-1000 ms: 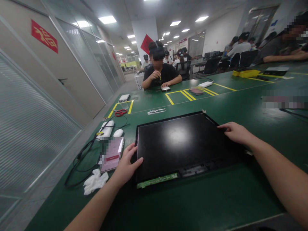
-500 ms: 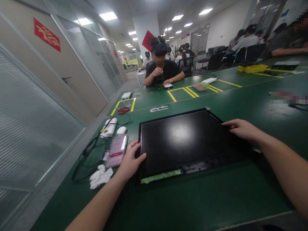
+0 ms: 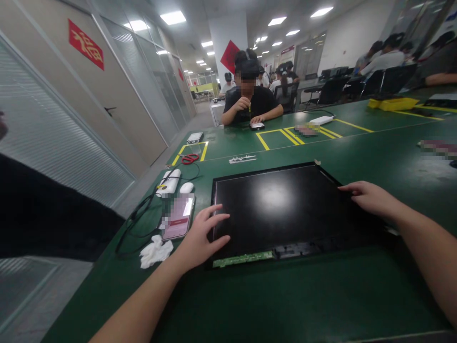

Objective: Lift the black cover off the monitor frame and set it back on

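Note:
A large black display panel (image 3: pixel 282 209) lies flat on the green table (image 3: pixel 303 295), with a green circuit strip (image 3: pixel 243 259) along its near edge. My left hand (image 3: pixel 202 236) rests on the panel's left edge, fingers spread and flat over its surface. Over at the panel's right edge lies my right hand (image 3: pixel 369 197), fingers stretched out on it. Neither hand holds anything.
Left of the panel lie a phone (image 3: pixel 178 216), a crumpled white cloth (image 3: pixel 155 251), a white mouse (image 3: pixel 186 187), black cables (image 3: pixel 137 224) and red scissors (image 3: pixel 190 158). A person (image 3: pixel 250 102) sits across the table. A dark shape (image 3: pixel 43 214) fills the left edge. Yellow trays (image 3: pixel 392 103) stand far right.
My left hand has slid from the panel's side edge up onto its surface, fingers now spread. The view has shifted, and a dark shape has entered at the left.

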A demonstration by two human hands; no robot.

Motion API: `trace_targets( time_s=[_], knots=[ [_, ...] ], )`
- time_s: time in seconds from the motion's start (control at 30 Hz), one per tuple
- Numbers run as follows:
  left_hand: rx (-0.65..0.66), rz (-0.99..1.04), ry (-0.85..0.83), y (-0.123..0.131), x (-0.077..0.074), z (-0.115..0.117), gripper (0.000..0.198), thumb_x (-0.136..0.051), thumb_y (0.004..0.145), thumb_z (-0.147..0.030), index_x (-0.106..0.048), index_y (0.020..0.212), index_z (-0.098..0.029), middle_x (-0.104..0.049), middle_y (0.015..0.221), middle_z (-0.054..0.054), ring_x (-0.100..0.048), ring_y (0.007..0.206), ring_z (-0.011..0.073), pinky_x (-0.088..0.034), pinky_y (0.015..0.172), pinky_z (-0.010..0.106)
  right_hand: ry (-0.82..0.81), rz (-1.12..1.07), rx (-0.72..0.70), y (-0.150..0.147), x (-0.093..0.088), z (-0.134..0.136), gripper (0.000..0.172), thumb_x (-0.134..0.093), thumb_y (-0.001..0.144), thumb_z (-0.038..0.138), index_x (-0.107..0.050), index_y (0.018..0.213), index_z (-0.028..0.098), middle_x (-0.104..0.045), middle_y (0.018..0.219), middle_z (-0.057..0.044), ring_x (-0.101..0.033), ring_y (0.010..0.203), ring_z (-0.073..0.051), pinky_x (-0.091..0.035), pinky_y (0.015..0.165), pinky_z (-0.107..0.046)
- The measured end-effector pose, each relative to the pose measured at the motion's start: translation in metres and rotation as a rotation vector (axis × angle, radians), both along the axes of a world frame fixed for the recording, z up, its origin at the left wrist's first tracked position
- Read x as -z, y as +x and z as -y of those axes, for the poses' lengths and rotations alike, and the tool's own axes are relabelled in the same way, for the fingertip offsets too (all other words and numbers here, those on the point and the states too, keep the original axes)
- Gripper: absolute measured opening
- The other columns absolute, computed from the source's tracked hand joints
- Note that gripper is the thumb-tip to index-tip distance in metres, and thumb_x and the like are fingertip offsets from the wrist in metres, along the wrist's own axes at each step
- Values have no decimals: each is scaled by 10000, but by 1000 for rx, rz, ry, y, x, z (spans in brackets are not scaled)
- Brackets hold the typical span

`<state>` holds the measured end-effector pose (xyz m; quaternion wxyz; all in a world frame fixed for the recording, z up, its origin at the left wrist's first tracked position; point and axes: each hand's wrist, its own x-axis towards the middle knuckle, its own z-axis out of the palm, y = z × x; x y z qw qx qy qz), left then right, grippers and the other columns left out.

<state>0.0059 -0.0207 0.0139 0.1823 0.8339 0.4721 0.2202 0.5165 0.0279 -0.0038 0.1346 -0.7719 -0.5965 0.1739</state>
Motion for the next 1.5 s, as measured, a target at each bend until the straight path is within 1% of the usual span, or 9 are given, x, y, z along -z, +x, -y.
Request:
trace_targets(
  time_s=[0.1, 0.23, 0.47, 0.77, 1.0, 1.23, 1.37, 1.43, 1.5],
  knots=[
    [133, -64, -16, -3, -9, 2, 315, -649, 892, -257, -701, 1202, -279, -571, 1410, 101, -562, 1276, 289, -466, 1072, 481, 0, 23, -31, 3, -1, 0, 526, -517, 688, 107, -743, 1160, 165, -686, 1255, -124, -677, 1032, -254, -514, 923, -326],
    [169, -75, -32, -7, -14, 0, 262, -590, 923, -180, -743, 1132, -218, -661, 1282, 108, -660, 1132, 234, -527, 996, 395, 6, 86, -53, 7, 3, 0, 526, -487, 716, 112, -725, 1184, 148, -639, 1302, -149, -674, 1022, -234, -501, 958, -323],
    [228, -204, -146, -11, -25, 2, 408, -787, 801, -318, -733, 1199, -244, -543, 1469, 122, -583, 1269, 302, -498, 1051, 447, 24, 117, -89, 12, 8, 0, 523, -482, 696, 137, -723, 1157, 182, -632, 1290, -133, -657, 1089, -243, -486, 1007, -333],
    [328, -122, -80, -11, -19, 4, 301, -750, 816, -214, -770, 1114, -250, -488, 1527, 98, -606, 1246, 272, -528, 1012, 388, 5, 124, -83, 9, 3, -1, 503, -489, 657, 191, -728, 1099, 184, -632, 1289, -140, -627, 1176, -295, -468, 1070, -399],
    [377, -85, -52, -9, -16, 4, 251, -716, 822, -177, -784, 1055, -242, -552, 1470, 91, -649, 1165, 246, -543, 964, 363, 3, 90, -59, 13, 3, -4, 474, -490, 619, 268, -729, 1022, 193, -632, 1274, -162, -640, 1147, -328, -506, 1023, -443],
    [343, -45, -66, -8, -21, 4, 298, -714, 850, -256, -740, 1147, -240, -633, 1370, 98, -637, 1200, 238, -519, 1008, 358, 15, 46, -55, 17, 3, -6, 372, -497, 599, 330, -709, 893, 244, -660, 1203, -180, -635, 1134, -367, -512, 994, -490],
    [115, 41, 119, -19, -33, -4, 243, -615, 917, -298, -744, 1110, -225, -718, 1212, 84, -666, 1121, 217, -517, 993, 365, 48, 49, -87, 24, 9, -11, 292, -505, 598, 375, -694, 806, 296, -694, 1124, -157, -647, 1105, -371, -515, 982, -510],
    [-174, 117, 223, -37, -39, -11, 258, -605, 901, -327, -749, 1075, -202, -737, 1144, 86, -682, 1037, 227, -548, 917, 366, 78, 64, -101, 27, 11, -13, 285, -509, 589, 392, -689, 794, 308, -708, 1078, -144, -660, 1071, -368, -525, 968, -516],
    [-578, 206, 329, -64, -44, -19, 297, -612, 865, -358, -751, 1062, -184, -746, 1030, 76, -690, 884, 221, -565, 820, 355, 91, 76, -113, 27, 12, -14, 294, -506, 587, 400, -689, 800, 309, -714, 1059, -140, -668, 1046, -363, -533, 957, -515]
  ],
)
